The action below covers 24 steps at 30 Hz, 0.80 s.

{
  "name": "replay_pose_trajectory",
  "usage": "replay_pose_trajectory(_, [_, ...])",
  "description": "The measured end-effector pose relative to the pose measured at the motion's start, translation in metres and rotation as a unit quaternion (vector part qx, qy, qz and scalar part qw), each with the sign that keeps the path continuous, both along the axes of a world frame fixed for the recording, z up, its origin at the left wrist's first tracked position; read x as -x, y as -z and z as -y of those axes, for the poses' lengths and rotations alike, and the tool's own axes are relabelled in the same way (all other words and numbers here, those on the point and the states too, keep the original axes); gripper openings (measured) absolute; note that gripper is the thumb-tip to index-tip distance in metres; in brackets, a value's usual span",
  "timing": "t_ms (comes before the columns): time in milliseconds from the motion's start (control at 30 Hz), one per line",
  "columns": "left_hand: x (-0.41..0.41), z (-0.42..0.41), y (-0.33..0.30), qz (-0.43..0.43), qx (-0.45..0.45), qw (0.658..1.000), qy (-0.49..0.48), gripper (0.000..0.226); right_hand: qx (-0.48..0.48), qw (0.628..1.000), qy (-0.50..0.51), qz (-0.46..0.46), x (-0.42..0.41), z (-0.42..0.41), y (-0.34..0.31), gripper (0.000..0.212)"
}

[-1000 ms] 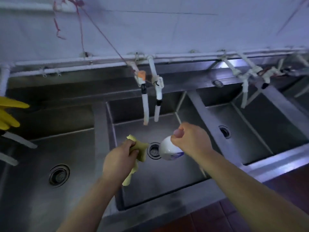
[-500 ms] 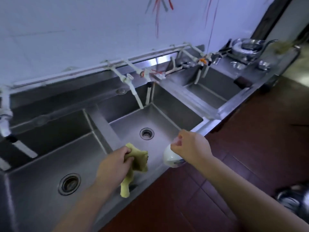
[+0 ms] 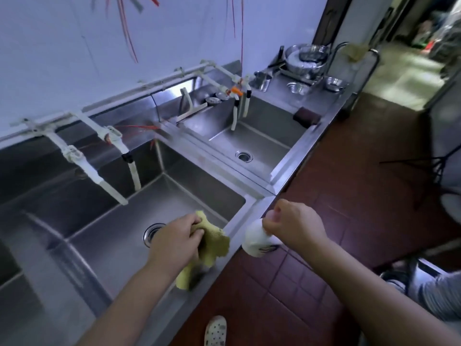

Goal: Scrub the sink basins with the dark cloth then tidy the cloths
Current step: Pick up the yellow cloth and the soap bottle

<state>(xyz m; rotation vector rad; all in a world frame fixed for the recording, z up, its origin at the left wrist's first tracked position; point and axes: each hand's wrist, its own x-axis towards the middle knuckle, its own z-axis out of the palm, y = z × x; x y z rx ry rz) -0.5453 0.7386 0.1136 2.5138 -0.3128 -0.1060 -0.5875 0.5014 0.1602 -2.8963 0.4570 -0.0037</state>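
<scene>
My left hand (image 3: 175, 242) grips a crumpled yellow cloth (image 3: 212, 242) over the front rim of the nearer steel basin (image 3: 199, 188), whose drain (image 3: 152, 233) shows just left of the hand. A white bottle (image 3: 257, 239) is held by my right hand (image 3: 294, 226), tipped with its base pointing left, over the red floor just off the sink's front edge. A second basin (image 3: 264, 143) lies farther right. A dark cloth or sponge (image 3: 306, 116) rests on the rim at that basin's right end.
White plastic taps (image 3: 92, 168) hang over the basins from a pipe along the wall. Steel bowls and cups (image 3: 306, 58) stand on the counter at the far right. Red tiled floor (image 3: 349, 183) runs along the sink front; my shoe (image 3: 215, 330) shows below. A doorway opens at the upper right.
The view has swung right along the sink row. Both hands moved from over the basin to its front edge, still holding the yellow cloth and the white bottle.
</scene>
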Motion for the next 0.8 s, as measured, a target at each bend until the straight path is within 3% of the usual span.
replay_pose_trajectory(333, [-0.128,0.142,-0.014,-0.003,-0.001,0.999,0.053,0.017,-0.004,0.999,0.039,0.031,-0.109,0.122,-0.008,0.026])
replay_pose_trajectory(567, [-0.196,0.255,-0.016,0.002,0.003,1.000,0.013,0.015,-0.017,0.999,0.028,0.033,-0.178,0.237,0.001,0.027])
replay_pose_trajectory(800, [-0.252,0.371,-0.020,-0.001,0.018,0.997,-0.075,0.023,-0.022,0.998,-0.061,0.013,-0.254,0.357,0.003,0.025])
